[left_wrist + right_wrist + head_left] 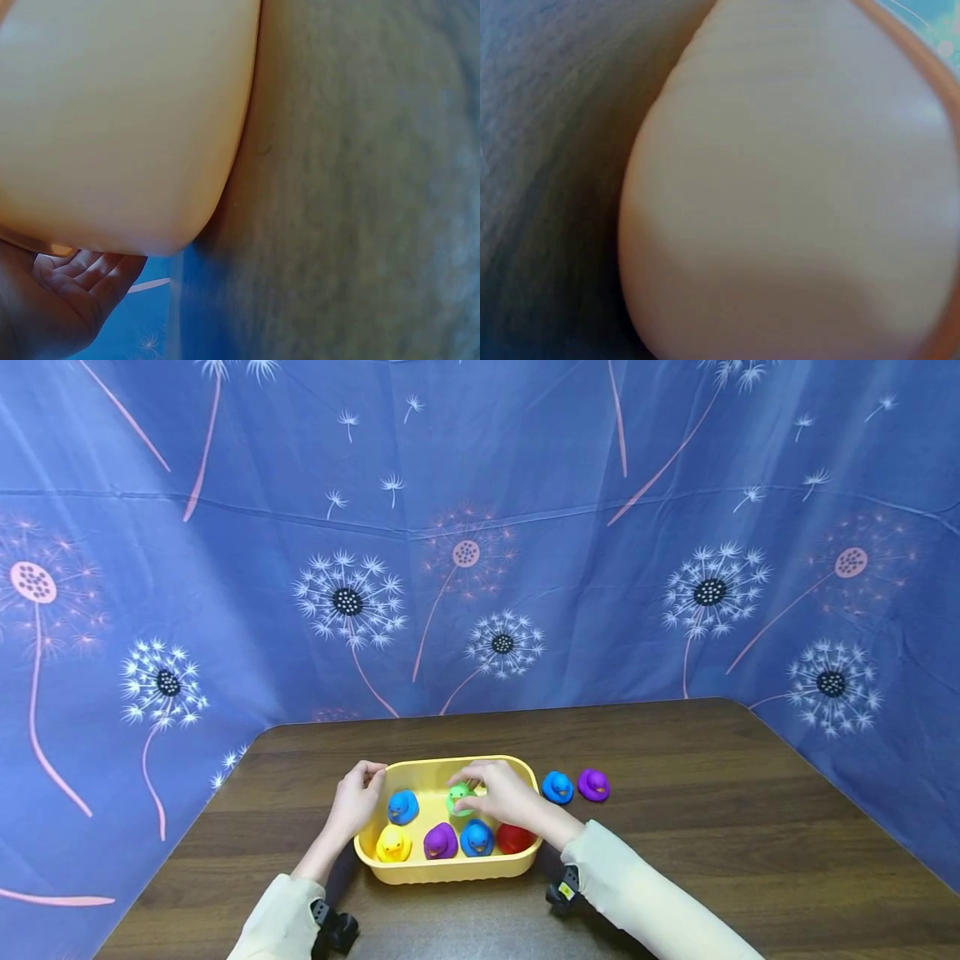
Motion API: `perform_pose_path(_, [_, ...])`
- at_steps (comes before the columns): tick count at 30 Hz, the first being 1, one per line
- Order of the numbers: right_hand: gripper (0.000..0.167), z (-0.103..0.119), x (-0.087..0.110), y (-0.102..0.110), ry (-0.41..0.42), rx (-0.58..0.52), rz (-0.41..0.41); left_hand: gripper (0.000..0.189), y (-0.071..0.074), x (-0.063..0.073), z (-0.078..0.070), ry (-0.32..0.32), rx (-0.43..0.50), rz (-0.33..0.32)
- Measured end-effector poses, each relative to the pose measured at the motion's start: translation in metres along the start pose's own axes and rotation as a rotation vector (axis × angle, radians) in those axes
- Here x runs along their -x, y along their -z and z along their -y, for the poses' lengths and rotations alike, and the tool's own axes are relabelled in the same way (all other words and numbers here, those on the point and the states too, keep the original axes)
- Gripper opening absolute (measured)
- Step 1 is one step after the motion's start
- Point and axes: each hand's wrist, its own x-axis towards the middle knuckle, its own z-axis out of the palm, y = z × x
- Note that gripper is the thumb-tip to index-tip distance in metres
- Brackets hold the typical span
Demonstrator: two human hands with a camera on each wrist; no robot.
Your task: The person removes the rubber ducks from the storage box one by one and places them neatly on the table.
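Note:
A yellow plastic tub [420, 872] stands on the table with several small rubber ducks in it. At its far left corner my left hand [358, 797] holds the rim; the left wrist view shows that hand [71, 300] against the tub's wall [127, 135]. My right hand [501, 789] reaches over the right side and grips a green rubber duck [459, 797] inside the tub. Around it are blue ducks [402, 807] [477, 837], a yellow duck [393, 843], a purple duck [440, 841] and a red duck [514, 838], partly covered by my wrist. The right wrist view shows only the tub's outside [780, 187].
Right of the tub, another blue duck [557, 787] and another purple duck [593, 785] sit on the brown wooden table [712, 827]. A blue dandelion-print cloth [585, 610] hangs behind the table's far edge.

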Motion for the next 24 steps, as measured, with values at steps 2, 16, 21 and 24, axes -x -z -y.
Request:
perform_pose_path(2, [0.029, 0.001, 0.002, 0.004, 0.006, -0.004, -0.01, 0.019, 0.0, 0.0, 0.0, -0.006, 0.0, 0.0])
perform_pose_path(16, [0.035, -0.002, 0.017, 0.03, 0.013, 0.019, -0.072, 0.019, 0.0, 0.0, 0.0, 0.004, -0.003, 0.005])
perform_pose_path(21, [0.034, -0.007, 0.022, 0.042, 0.054, 0.044, -0.082, 0.019, -0.001, 0.0, 0.001, -0.002, 0.004, 0.008])
perform_pose_path(24, [0.033, -0.01, 0.025, 0.049, 0.083, 0.044, -0.097, 0.019, -0.001, 0.0, 0.002, -0.001, -0.001, 0.004])
